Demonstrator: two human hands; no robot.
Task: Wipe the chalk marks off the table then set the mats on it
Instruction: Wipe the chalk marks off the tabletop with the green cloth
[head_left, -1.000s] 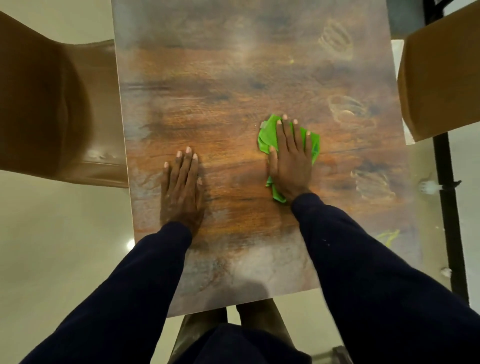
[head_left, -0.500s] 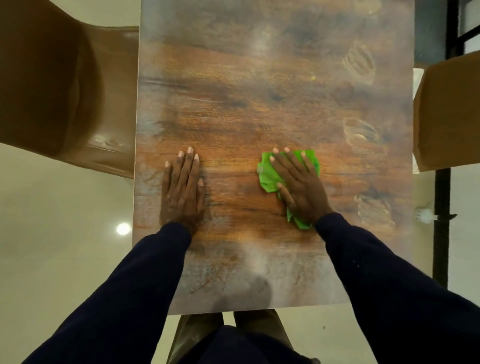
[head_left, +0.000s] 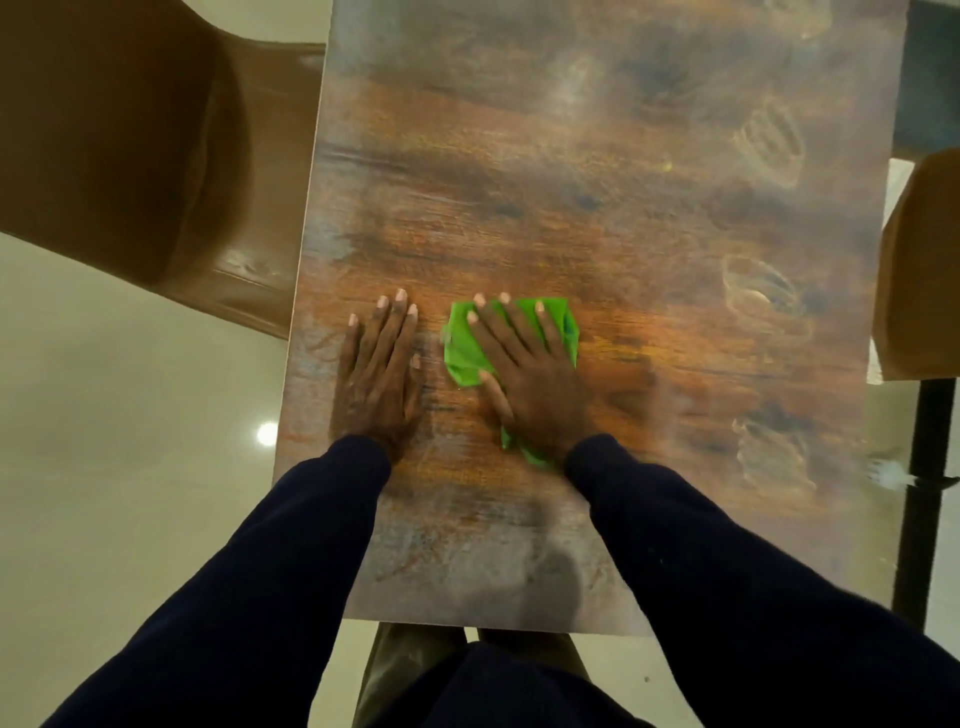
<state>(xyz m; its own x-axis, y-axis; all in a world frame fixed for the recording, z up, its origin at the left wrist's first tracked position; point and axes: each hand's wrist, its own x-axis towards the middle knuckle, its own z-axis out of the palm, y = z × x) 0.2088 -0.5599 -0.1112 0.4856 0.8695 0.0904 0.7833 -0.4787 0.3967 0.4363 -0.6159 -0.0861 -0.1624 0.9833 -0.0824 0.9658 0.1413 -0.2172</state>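
1. Several smudgy white chalk marks (head_left: 759, 291) hug the right edge of the brown wooden table (head_left: 493, 171), well right of the crumpled green cloth (head_left: 461, 353).
2. Right hand (head_left: 530, 374), nearer, presses the cloth with flat, spread fingers.
3. Left hand (head_left: 376, 379) lies flat, empty.

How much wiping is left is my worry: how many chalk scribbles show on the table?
4 chalk scribbles, all down the table's right side: nearest, level with the green cloth, farther back, and one cut off at the picture's top edge. More may lie beyond view.
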